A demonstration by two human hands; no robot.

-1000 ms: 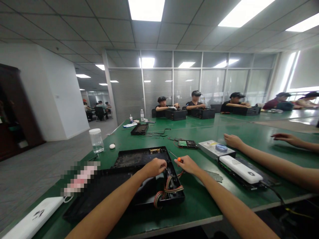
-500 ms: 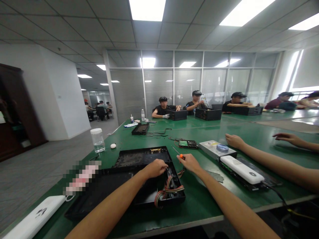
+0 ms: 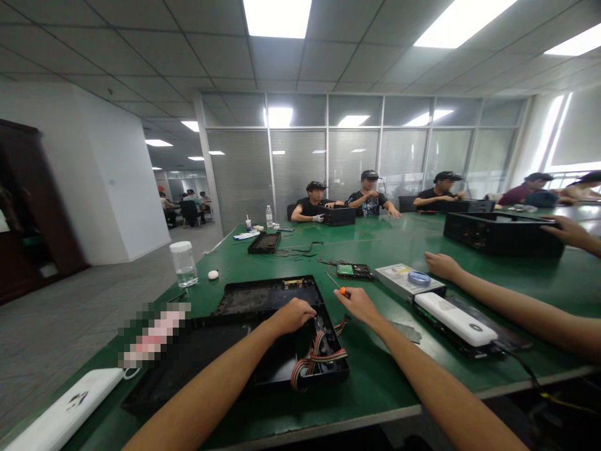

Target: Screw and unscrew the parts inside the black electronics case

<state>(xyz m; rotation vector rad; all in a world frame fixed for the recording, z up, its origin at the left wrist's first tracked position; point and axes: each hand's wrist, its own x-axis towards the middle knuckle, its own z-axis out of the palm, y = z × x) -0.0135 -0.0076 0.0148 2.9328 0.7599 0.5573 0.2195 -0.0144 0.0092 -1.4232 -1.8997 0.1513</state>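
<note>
An open black computer case [image 3: 263, 369] lies flat on the green table [image 3: 375, 388] in front of me, with striped ribbon cables [image 3: 314, 360] bunched at its right end. My left hand [image 3: 293, 314] rests curled on the case's right inner edge, fingers closed over a part I cannot make out. Just to the right, my right hand [image 3: 359, 303] grips a small screwdriver [image 3: 339, 287] with an orange handle, its tip pointing up and left above the table.
A co-worker's arms [image 3: 474, 289] reach in from the right by a silver drive [image 3: 406, 280], a white power bank [image 3: 457, 318] and a black case [image 3: 502, 233]. A jar [image 3: 183, 264], circuit board [image 3: 353, 270] and another white power bank [image 3: 66, 410] lie around. Several people sit at the far side.
My right hand has lifted slightly with the screwdriver. The co-worker's far hand has moved back onto a black case that has come into view at the right. My left hand stays put.
</note>
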